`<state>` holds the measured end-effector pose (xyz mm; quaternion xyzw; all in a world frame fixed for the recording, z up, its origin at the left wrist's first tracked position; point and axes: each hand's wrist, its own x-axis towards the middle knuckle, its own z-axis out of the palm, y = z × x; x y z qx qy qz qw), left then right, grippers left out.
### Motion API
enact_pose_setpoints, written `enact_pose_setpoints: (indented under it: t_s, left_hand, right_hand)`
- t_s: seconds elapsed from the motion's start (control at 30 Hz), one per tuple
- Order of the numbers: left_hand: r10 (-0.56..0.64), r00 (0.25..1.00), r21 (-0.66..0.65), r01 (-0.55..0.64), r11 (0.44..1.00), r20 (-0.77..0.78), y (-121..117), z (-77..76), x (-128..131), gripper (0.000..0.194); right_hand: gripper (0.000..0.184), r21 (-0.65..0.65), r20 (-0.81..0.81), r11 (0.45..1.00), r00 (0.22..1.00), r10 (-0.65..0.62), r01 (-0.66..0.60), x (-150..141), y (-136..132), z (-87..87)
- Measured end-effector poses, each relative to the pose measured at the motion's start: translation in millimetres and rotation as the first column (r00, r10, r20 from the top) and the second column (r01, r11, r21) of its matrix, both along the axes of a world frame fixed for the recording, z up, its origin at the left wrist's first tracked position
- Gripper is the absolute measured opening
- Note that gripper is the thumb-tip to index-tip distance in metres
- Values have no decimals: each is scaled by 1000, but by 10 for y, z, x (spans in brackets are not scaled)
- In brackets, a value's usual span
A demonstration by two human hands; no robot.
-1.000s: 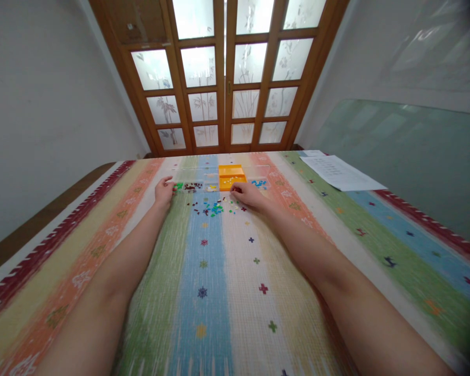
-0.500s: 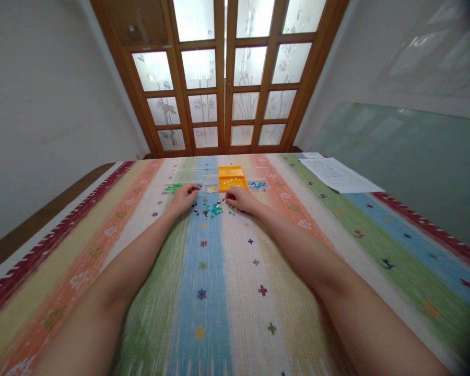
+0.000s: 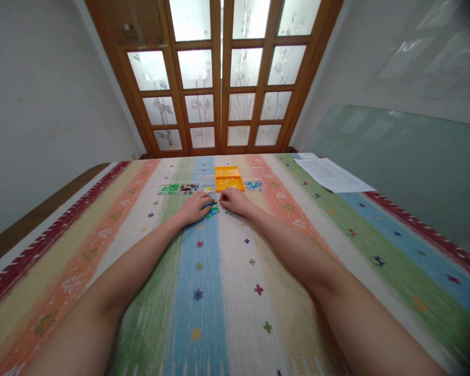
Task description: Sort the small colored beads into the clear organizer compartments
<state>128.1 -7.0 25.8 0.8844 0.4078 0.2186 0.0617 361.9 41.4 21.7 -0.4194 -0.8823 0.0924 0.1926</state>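
Note:
My left hand (image 3: 196,208) is at the left side of a small pile of green and blue pieces (image 3: 213,211) on the cloth. Its fingers are curled together, with something dark at the tips, too small to name. Just across from it, my right hand (image 3: 235,202) rests in front of the orange box, fingers bent into a pinch. Whatever they hold is hidden or too small to make out. Behind the hands stands a clear box with sorted pieces: green pieces (image 3: 169,188), dark brown pieces (image 3: 188,187), yellow pieces (image 3: 209,189) and blue pieces (image 3: 254,185).
An open orange box (image 3: 230,172) with white pieces in it stands among the clear compartments. Printed paper sheets (image 3: 332,175) lie at the far right of the table. A striped cloth (image 3: 209,271) covers the table; wooden glazed doors (image 3: 221,78) stand beyond it.
My left hand has moved right, from the brown pieces' compartment to the pile, uncovering that compartment. My right hand stays near its place. Fewer dark pieces show around the pile, which is partly covered now.

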Motion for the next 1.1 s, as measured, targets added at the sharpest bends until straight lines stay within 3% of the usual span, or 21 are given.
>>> enact_pose_setpoints:
  t_s: [0.23,0.4,0.6,0.77,0.87,1.1]
  left_hand:
    - [-6,1000,16,6,1000,-25,16,-33,-1,34]
    - [-24,999,22,25,999,-46,23,-53,-14,36]
    - [-57,996,17,59,998,-75,-31,-62,59,44]
    - [17,991,17,-15,1000,-129,-43,-150,229,48]
    - [39,988,42,-33,999,-148,-40,-170,287,51]
    - [32,981,80,-17,997,-193,-35,-146,268,49]
  right_hand:
    - [8,0,-53,1000,999,11,-11,-17,-20,22]
    - [8,-58,-214,997,975,-64,53,26,38,25]
    - [19,-140,-454,980,870,-190,141,176,272,-57]
    - [36,-197,-558,941,757,-339,276,278,460,-101]
    - [38,-165,-571,944,752,-329,287,302,503,-136]
    - [24,-94,-625,968,743,-239,232,273,498,-213]
